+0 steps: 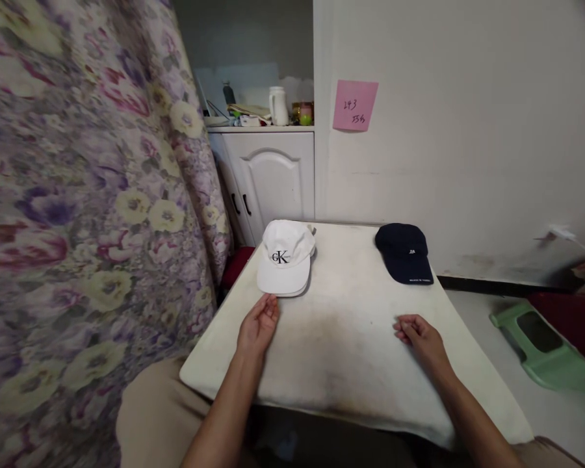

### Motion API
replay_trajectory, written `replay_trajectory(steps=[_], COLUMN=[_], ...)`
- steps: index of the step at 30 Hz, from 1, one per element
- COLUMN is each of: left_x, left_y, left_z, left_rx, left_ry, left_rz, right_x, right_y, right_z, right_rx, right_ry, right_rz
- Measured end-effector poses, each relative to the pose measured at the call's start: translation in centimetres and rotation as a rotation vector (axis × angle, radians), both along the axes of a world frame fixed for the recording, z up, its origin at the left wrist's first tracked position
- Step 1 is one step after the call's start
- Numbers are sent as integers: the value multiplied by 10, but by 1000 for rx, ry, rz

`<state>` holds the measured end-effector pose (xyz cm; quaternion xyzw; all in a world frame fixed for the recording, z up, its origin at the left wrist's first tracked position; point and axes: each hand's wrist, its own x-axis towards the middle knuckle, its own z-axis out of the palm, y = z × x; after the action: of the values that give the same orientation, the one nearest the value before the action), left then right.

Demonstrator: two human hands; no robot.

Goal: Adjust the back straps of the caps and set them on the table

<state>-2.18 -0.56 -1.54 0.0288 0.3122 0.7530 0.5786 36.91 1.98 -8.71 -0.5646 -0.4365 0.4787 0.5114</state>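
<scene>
A white cap [285, 258] with a dark logo lies at the far left of a small white table [341, 338], its brim toward me. A navy cap [403, 253] lies at the far right, brim toward me too. My left hand [258, 324] rests on the table just below the white cap's brim, fingers loosely curled and apart, holding nothing. On the right side of the table lies my right hand [422, 337], knuckles up, fingers bent down onto the surface, empty, a short way in front of the navy cap.
A floral curtain [78, 195] hangs close on the left. Behind stands a white cabinet [268, 175] with a jug and clutter on top. A pink note [355, 105] is stuck to the wall. A green plastic stool [541, 351] sits on the floor at right.
</scene>
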Motion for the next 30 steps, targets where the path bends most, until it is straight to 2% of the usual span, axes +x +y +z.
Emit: replay_trajectory(steps=[6, 19, 26, 28, 30], left_x=[-6, -8, 22, 37, 53], left_y=[16, 73, 96, 94, 86], left_z=[10, 58, 99, 104, 101], left_rx=[34, 95, 275, 320, 345], left_ry=[26, 77, 122, 134, 143], left_rz=[-8, -44, -60, -87, -121], right_x=[-2, -6, -8, -8, -7], right_y=[0, 5, 6, 6, 6], right_z=[3, -1, 0, 2, 6], right_rx=[-3, -4, 22, 21, 13], right_ry=[-4, 56, 109, 134, 166], right_rz=[-8, 17, 33, 41, 54])
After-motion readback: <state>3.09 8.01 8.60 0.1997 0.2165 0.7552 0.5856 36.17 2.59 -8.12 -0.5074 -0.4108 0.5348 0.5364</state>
